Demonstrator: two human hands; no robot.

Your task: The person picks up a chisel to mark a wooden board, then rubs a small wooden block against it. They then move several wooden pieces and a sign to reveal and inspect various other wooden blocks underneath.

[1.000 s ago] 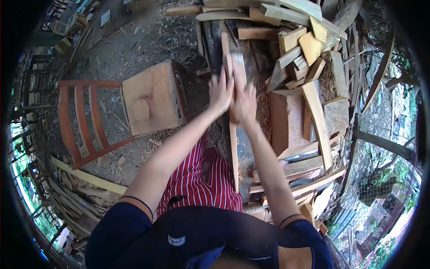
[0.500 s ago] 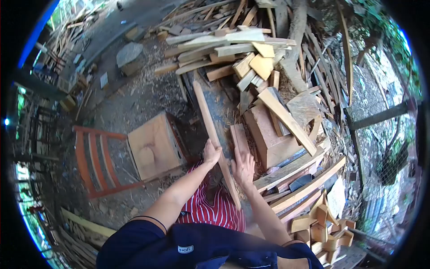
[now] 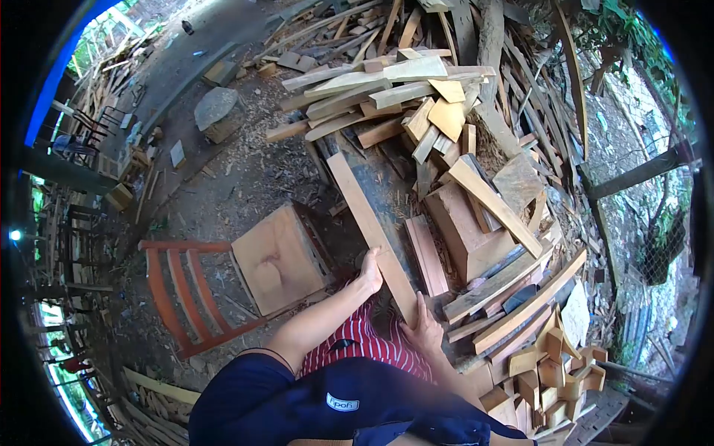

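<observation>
Crowding the table's far end: a wood stack of rough lengths laid mostly crosswise, probably heaped there to stay within reach.
Table: dark and narrow, running away from the person, with shavings or chips on its top; it likely gives the work a firm bed.
Chair: beside the table on the left, seat facing up, orange-brown slats in its back, apart from the work.
Big block: right of the work, loose pieces lying on and against it, its bulk perhaps keeping them together.
Board placement: slanting lengthwise at the table's left side, near end close to the person's lap, seemingly so both arms can manage it; whether it rests fully on the top, I cannot tell.
Board looks: long, straight-sided, light tan, the broad face showing, fairly smooth, ends squarish.
Reddish block: flat on the table just right of the board, a line along its length, unheld.
Left hand: closed on the board's left edge near mid-length, likely steadying it.
Right hand: gripping the near end, thumb along the side, likely controlling its angle.
</observation>
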